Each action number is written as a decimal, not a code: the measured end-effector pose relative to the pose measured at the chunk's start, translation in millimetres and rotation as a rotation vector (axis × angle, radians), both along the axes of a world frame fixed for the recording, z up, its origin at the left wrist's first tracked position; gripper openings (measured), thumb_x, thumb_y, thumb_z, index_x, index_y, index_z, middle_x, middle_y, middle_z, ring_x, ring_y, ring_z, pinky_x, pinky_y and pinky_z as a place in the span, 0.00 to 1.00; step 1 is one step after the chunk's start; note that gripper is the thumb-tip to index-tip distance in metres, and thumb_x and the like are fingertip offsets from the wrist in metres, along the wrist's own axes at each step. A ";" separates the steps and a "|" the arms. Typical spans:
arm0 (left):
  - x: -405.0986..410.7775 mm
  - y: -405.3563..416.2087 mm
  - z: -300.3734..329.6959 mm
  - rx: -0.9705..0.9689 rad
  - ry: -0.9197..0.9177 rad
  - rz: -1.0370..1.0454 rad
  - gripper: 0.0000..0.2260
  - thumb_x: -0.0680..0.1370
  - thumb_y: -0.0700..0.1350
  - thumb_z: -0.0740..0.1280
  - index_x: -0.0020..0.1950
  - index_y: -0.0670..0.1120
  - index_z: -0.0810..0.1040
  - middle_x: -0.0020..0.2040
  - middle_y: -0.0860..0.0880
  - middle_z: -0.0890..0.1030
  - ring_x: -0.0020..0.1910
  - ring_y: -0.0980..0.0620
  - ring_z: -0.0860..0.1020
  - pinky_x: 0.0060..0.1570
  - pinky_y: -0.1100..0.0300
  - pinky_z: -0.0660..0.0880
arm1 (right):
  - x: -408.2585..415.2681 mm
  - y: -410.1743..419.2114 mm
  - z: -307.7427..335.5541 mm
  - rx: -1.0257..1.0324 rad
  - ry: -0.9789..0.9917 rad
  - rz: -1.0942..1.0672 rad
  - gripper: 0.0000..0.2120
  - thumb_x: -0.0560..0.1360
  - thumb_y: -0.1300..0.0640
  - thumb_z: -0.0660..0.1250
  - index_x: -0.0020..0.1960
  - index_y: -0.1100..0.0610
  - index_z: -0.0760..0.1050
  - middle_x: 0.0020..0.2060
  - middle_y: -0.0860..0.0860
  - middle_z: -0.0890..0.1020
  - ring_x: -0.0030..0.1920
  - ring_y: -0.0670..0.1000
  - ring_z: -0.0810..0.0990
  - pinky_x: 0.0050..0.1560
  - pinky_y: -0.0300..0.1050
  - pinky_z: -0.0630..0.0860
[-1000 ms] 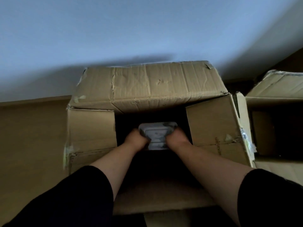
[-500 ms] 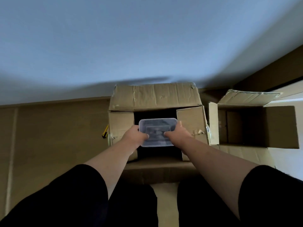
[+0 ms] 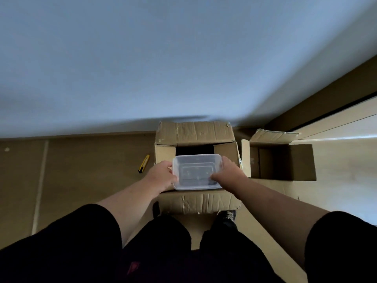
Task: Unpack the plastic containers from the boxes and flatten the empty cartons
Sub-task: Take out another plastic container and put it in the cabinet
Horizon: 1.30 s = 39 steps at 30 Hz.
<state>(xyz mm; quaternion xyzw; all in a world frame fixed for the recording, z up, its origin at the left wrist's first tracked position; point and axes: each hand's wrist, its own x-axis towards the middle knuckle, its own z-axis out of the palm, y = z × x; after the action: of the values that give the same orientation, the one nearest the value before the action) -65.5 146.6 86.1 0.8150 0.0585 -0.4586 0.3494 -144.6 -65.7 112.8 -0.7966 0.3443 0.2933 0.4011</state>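
Note:
A clear rectangular plastic container (image 3: 196,172) hangs in the air above the open cardboard box (image 3: 194,132) that stands on the floor in front of me. My left hand (image 3: 161,176) grips its left short side and my right hand (image 3: 229,173) grips its right short side. The box's four flaps are folded outward and its inside is dark. A second open cardboard box (image 3: 302,162) stands just to the right, and its inside looks empty.
A yellow utility knife (image 3: 144,163) lies on the brown floor left of the first box. A pale wall runs behind both boxes. My legs and feet stand right at the box's near flap (image 3: 200,202).
Both hands have lifted the container up out of the box. My head has risen, so the boxes look smaller and farther below, and the knife has come into view.

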 end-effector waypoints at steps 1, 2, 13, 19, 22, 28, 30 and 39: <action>-1.7 4.8 7.9 0.010 -0.021 -0.023 0.23 0.73 0.35 0.69 0.67 0.46 0.74 0.52 0.47 0.81 0.52 0.48 0.79 0.55 0.49 0.79 | -3.7 4.3 6.8 -0.005 -0.012 0.020 0.26 0.70 0.59 0.74 0.64 0.52 0.68 0.53 0.52 0.78 0.52 0.53 0.79 0.52 0.55 0.82; -3.4 8.9 14.9 0.021 -0.039 -0.029 0.23 0.73 0.34 0.68 0.67 0.45 0.74 0.53 0.46 0.80 0.53 0.48 0.79 0.55 0.50 0.79 | -6.2 7.7 13.0 -0.006 -0.031 0.041 0.26 0.70 0.59 0.74 0.63 0.52 0.68 0.53 0.52 0.78 0.52 0.53 0.79 0.52 0.54 0.82; -59.7 29.9 60.0 0.049 -0.147 0.252 0.18 0.73 0.38 0.72 0.62 0.46 0.76 0.51 0.48 0.81 0.49 0.51 0.80 0.48 0.54 0.81 | 1.8 -12.7 53.5 -0.013 -0.146 0.324 0.23 0.75 0.62 0.67 0.69 0.54 0.71 0.42 0.49 0.80 0.46 0.52 0.80 0.53 0.52 0.79; -119.3 43.8 74.9 -0.129 -0.126 0.712 0.11 0.73 0.28 0.69 0.50 0.41 0.75 0.46 0.40 0.78 0.45 0.44 0.78 0.49 0.45 0.80 | 5.7 0.3 80.6 0.064 -0.207 0.550 0.16 0.75 0.60 0.69 0.62 0.55 0.77 0.45 0.51 0.82 0.47 0.53 0.82 0.54 0.55 0.80; -146.6 60.6 88.3 -0.180 -0.145 0.867 0.10 0.74 0.28 0.69 0.48 0.40 0.74 0.45 0.40 0.76 0.44 0.43 0.78 0.45 0.46 0.82 | 7.1 24.0 89.0 0.064 -0.231 0.660 0.13 0.76 0.60 0.67 0.60 0.55 0.78 0.46 0.51 0.83 0.48 0.53 0.81 0.54 0.52 0.79; -196.2 113.3 107.9 -0.201 -0.220 1.085 0.09 0.75 0.29 0.69 0.49 0.40 0.74 0.43 0.41 0.75 0.40 0.45 0.78 0.31 0.58 0.79 | 4.2 95.8 102.7 0.136 -0.240 0.764 0.11 0.77 0.61 0.65 0.59 0.53 0.77 0.46 0.53 0.82 0.46 0.55 0.84 0.50 0.57 0.83; -215.1 138.2 110.8 -0.206 -0.258 1.164 0.09 0.75 0.29 0.69 0.49 0.40 0.74 0.43 0.41 0.76 0.40 0.46 0.78 0.32 0.57 0.78 | 0.7 131.1 111.3 0.167 -0.237 0.808 0.12 0.77 0.63 0.64 0.59 0.54 0.76 0.45 0.52 0.80 0.43 0.54 0.84 0.43 0.56 0.85; -305.3 302.2 131.1 -0.232 -0.334 1.514 0.09 0.76 0.29 0.67 0.45 0.41 0.72 0.41 0.42 0.78 0.37 0.48 0.77 0.34 0.56 0.78 | -47.0 343.0 133.3 0.171 -0.318 1.089 0.11 0.75 0.63 0.63 0.55 0.54 0.79 0.46 0.53 0.82 0.44 0.54 0.83 0.42 0.54 0.85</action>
<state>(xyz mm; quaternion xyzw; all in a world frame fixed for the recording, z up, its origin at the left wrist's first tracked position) -370.8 448.8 217.2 0.5699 0.4964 0.0299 0.6541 -191.6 277.3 246.1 -0.8581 -0.2051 0.3608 0.3022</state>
